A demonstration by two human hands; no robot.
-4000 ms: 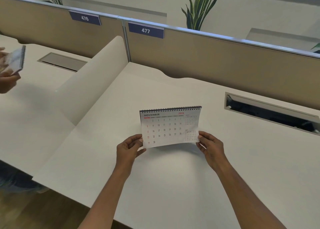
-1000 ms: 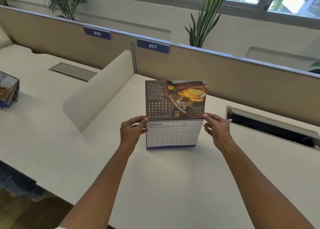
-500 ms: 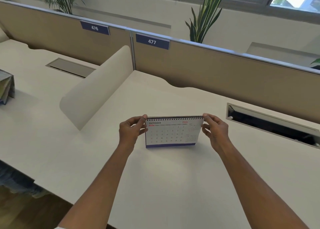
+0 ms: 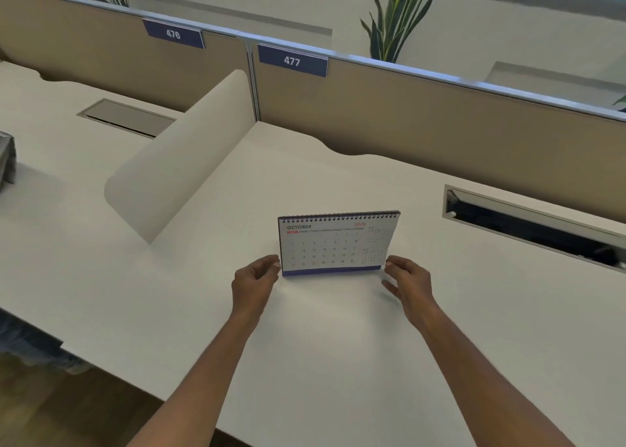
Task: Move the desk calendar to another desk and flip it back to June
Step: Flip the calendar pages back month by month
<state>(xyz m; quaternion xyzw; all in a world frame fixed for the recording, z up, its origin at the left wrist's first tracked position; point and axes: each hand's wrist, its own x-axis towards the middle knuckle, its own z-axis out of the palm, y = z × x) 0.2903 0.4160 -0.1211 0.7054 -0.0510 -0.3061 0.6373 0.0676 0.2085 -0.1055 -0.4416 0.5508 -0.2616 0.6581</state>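
The desk calendar [image 4: 333, 243] stands upright on the white desk [image 4: 338, 328], its spiral binding on top and the OCTOBER page facing me. My left hand [image 4: 254, 284] is at the lower left corner of that page, thumb and fingertips pinched on the corner. My right hand [image 4: 408, 282] mirrors it at the lower right corner, fingertips on the page edge. Both forearms reach in from the bottom of the view.
A curved white divider [image 4: 183, 162] separates this desk from the one on the left. A tan partition [image 4: 440, 131] with signs 476 and 477 runs along the back. An open cable slot [image 4: 531, 226] lies right of the calendar. A grey object [image 4: 6, 162] sits at far left.
The November page went over the top, leaving October showing. Both hands have since dropped from the top corners by the spiral to the bottom corners of the page.
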